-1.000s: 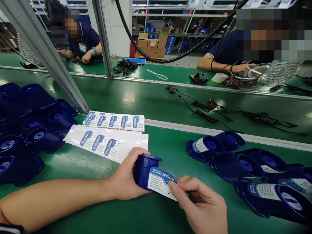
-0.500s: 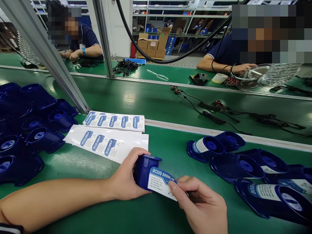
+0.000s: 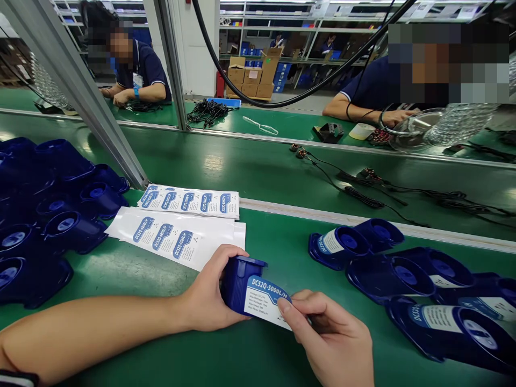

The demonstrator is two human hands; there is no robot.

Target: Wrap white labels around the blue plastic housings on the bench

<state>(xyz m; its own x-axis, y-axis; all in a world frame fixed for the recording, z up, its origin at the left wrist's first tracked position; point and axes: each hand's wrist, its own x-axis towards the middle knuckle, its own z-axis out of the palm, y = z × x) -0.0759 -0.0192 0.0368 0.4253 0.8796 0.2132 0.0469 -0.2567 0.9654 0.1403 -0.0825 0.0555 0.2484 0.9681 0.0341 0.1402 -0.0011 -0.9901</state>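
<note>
Sticker application judged to be in hand, one end laid on and the other unattached. Blue plastic part (image 3: 231, 285) was gripped in the curled left hand (image 3: 209, 298), above the green table (image 3: 181, 360), between the sticker sheets (image 3: 217, 234) and the labelled parts (image 3: 371, 271). Sticker (image 3: 260, 303) was seen against its side; the free end was pinched between thumb and forefinger of the right hand (image 3: 334, 333). Next move judged to call for light tension, level alignment and gradual smoothing around the curve, so that creases are avoided
</note>
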